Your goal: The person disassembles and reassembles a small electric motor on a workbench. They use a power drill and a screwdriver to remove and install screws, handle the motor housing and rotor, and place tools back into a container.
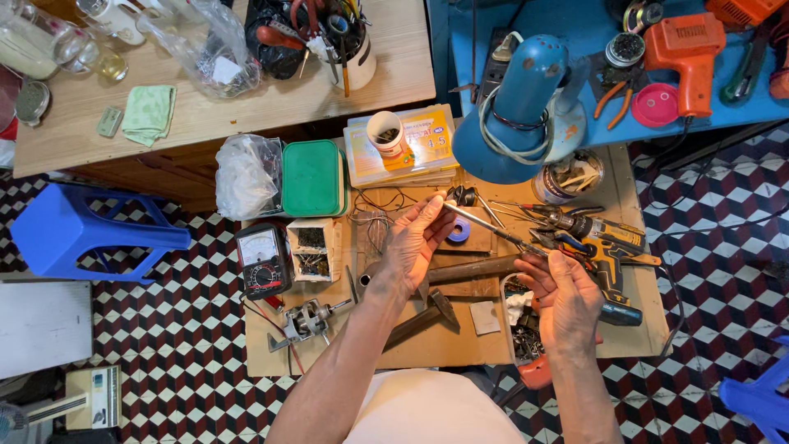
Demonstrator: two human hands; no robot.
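Hands (493, 263) hold thin metal rod (485, 224), long axis slanting upper-left to lower-right.

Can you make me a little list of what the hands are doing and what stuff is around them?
left hand: pinches the tip of a thin metal rod
right hand: holds the rod's other end
under hands: small wooden workbench
left of bench: analog multimeter, green box
right: yellow cordless drill
above: blue desk lamp

My left hand (415, 242) hides one end of the thin metal rod (485, 226). The blue stool (760, 399) is cut off.
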